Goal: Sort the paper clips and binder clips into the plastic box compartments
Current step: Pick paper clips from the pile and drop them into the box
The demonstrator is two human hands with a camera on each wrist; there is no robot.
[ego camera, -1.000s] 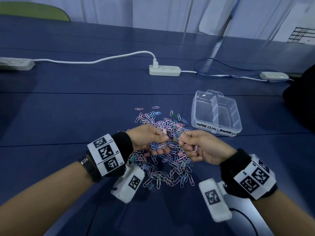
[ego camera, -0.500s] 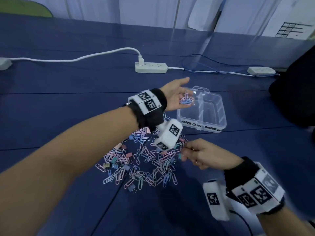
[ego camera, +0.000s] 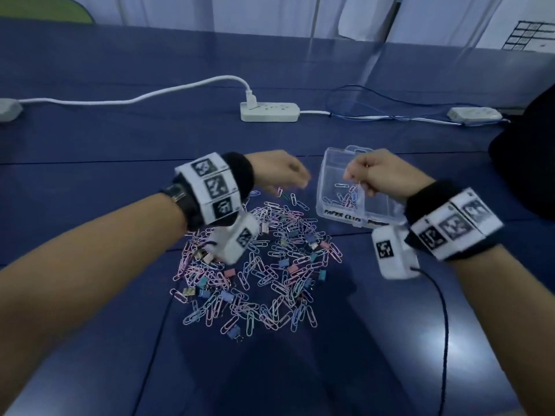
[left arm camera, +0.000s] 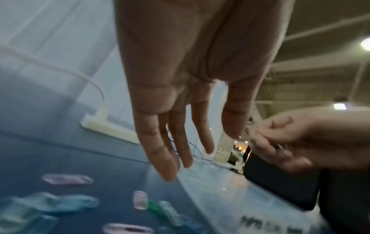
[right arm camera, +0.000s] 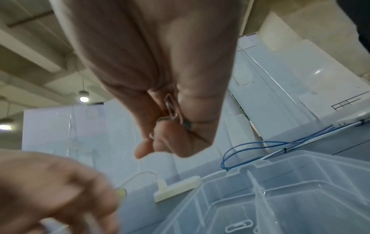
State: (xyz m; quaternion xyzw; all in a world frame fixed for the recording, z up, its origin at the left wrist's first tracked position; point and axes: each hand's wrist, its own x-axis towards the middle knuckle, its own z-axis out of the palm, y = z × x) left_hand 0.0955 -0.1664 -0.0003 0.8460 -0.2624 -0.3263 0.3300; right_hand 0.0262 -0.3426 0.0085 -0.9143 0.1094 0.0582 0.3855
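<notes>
Two hands over a clip pile and a clear box on a blue table.

At left centre of the head view, left hand [ego camera: 277,171] above the far edge of the pile [ego camera: 258,271] of paper clips and binder clips, fingers [left arm camera: 158,152] straight, slightly spread and empty in the left wrist view. Lower centre, pile lying loose on the table [ego camera: 90,181]. Right of centre, plastic box [ego camera: 333,163] open, a few paper clips [ego camera: 345,197] in its left compartment, labelled PAPER CLIPS. Just above that compartment, right hand [ego camera: 381,175] with fingers curled, pinching several paper clips [right arm camera: 171,107] between thumb and fingertips. Upper centre, white power strip [ego camera: 269,112] well beyond the box.
</notes>
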